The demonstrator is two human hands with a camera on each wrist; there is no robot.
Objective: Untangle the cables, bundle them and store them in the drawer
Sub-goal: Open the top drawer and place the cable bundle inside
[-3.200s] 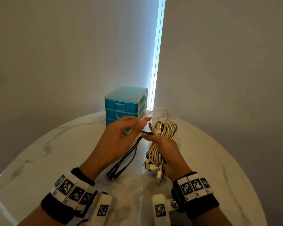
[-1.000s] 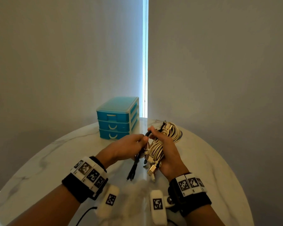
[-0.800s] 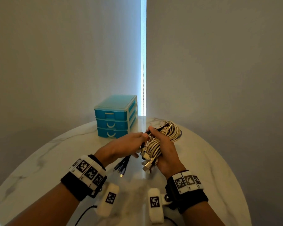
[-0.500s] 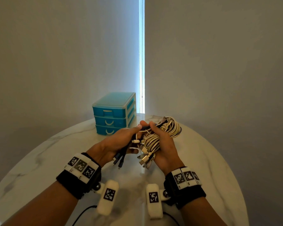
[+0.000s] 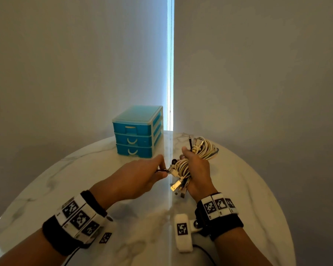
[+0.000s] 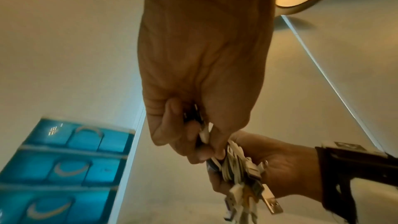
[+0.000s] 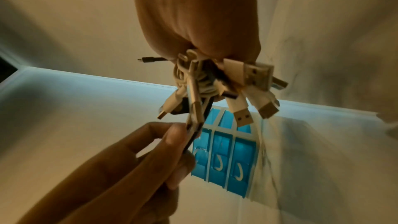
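Note:
My right hand (image 5: 195, 167) grips a coiled bundle of white cables (image 5: 183, 167) above the round marble table (image 5: 248, 189). USB plugs (image 7: 243, 117) stick out of the bundle's lower end. My left hand (image 5: 161, 169) pinches the ends of a black cable (image 7: 193, 136) right beside the bundle, at its left side. In the left wrist view its fingers (image 6: 200, 142) curl around dark and white plug ends touching the bundle (image 6: 234, 164). A blue three-drawer unit (image 5: 137, 135) stands at the table's far side with all drawers closed.
The drawer unit (image 7: 224, 151) sits just behind my hands, near the wall and a bright vertical window gap (image 5: 170, 64). Bare marble lies to the left (image 5: 65, 179) and right of my hands.
The black cable that hung down from my left hand has been drawn up against the white bundle. My left hand now pinches its ends at the bundle's side. The right hand keeps its grip.

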